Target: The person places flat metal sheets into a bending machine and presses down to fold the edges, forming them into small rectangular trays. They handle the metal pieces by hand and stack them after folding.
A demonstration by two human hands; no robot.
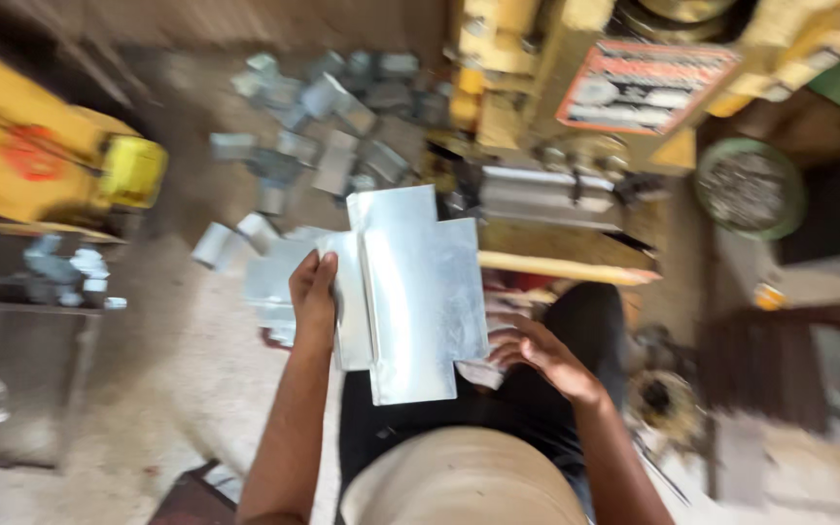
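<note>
My left hand (313, 297) grips the left edge of a shiny cross-shaped sheet-metal blank (410, 292), which is held flat in front of my lap. The blank has a raised bend running along its length. My right hand (537, 355) sits at the blank's lower right corner, fingers curled under its edge and touching it. Behind the blank, more flat metal pieces (274, 282) lie stacked at the left. The picture is motion-blurred.
A yellow press machine (576, 107) stands ahead with a metal die block (546, 194). Several bent metal pieces (323, 117) are piled on the floor. A yellow machine (51, 156) is at the left, a green round bowl of scrap (751, 190) at the right.
</note>
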